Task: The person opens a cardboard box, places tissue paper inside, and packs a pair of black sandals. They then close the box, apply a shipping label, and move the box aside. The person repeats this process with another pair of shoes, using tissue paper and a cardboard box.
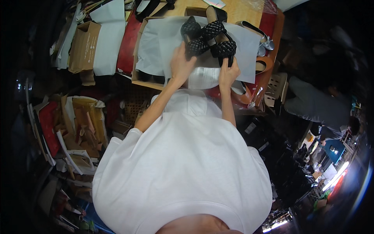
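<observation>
Two black sandals with woven double straps are held side by side above a shoebox lined with white tissue paper (154, 50). My left hand (182, 65) grips the left sandal (193, 37) near its toe end. The toe of the right sandal (220, 35) is pinched in my right hand (229, 73), its block heel pointing away from me. Under them the tissue spreads over the cardboard shoebox (137, 58), and dark shapes show beneath the paper at its near left. A white printed sheet (203, 78) lies between my wrists.
On the table's right side sit silver shoes with bows (261, 45) and tan shoes (243, 93). More black sandals (146, 8) lie at the far left, near a brown carton (83, 46). A crate of scraps (83, 124) stands at the lower left. Another person (317, 101) is at the right.
</observation>
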A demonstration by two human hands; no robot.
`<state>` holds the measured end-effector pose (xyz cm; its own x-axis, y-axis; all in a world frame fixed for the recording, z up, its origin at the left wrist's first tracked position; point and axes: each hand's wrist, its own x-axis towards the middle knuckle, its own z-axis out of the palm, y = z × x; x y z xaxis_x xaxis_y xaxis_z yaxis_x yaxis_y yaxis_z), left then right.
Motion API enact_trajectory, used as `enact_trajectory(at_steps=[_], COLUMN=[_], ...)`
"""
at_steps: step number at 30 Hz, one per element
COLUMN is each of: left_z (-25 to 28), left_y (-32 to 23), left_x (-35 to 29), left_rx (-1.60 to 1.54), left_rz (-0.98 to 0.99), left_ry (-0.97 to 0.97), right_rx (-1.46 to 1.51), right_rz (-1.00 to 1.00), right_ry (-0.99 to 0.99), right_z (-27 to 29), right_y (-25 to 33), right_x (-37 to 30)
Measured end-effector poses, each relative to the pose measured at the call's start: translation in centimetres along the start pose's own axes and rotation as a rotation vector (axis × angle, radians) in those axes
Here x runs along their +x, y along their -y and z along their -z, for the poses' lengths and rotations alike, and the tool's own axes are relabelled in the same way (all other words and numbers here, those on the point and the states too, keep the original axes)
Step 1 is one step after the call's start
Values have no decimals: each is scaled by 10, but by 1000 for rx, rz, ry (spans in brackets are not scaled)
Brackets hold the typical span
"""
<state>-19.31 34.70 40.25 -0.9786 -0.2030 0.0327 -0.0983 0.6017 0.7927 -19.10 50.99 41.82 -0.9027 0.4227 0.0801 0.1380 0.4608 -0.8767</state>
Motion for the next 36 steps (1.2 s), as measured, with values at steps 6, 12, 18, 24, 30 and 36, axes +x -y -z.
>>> enact_trajectory(at_steps=[6,12,18,24,30,36], left_z=[-8,-15,-24,-34,-48,-66], left_y=[8,7,8,3,-1,7], left_x=[24,35,52,61,70,66], left_rx=[30,138,142,174,132,124], left_rz=[10,-87,-111,-107,-164,-174], left_ry=[114,101,68,109,-19,-24], right_rx=[-184,-292,-304,-372,-171,-265], right_rz=[100,87,29,24,-4,67], right_ry=[-14,-78,49,80,65,55], right_z=[-26,-37,-36,-41,-47,-51], right_y=[-14,-23,-19,-17,-21,-26], right_x=[19,11,23,26,33,42])
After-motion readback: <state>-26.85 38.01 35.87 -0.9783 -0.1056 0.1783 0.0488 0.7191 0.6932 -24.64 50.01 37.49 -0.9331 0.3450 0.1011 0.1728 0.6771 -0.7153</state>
